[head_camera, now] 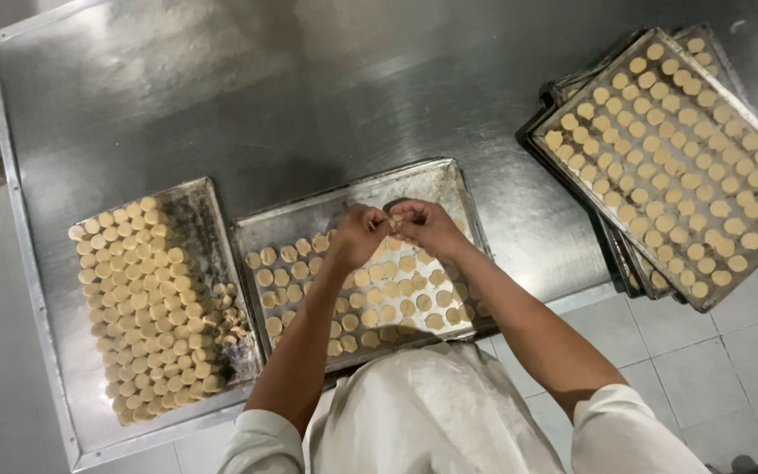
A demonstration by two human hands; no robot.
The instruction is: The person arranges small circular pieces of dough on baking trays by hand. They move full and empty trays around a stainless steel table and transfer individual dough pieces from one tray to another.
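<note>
Pale dough was pinched between the fingertips of the left hand (359,235) and the right hand (427,226), both grips closed small and tight on the one little piece, held just above the far end of the middle tray (344,204). Rows of round dough discs (388,303) covered that tray's near half. Beside it on the steel worktop (265,88) lay a left tray (193,200) heaped with discs, and well apart to the right sat a stack of filled trays (673,162).
</note>
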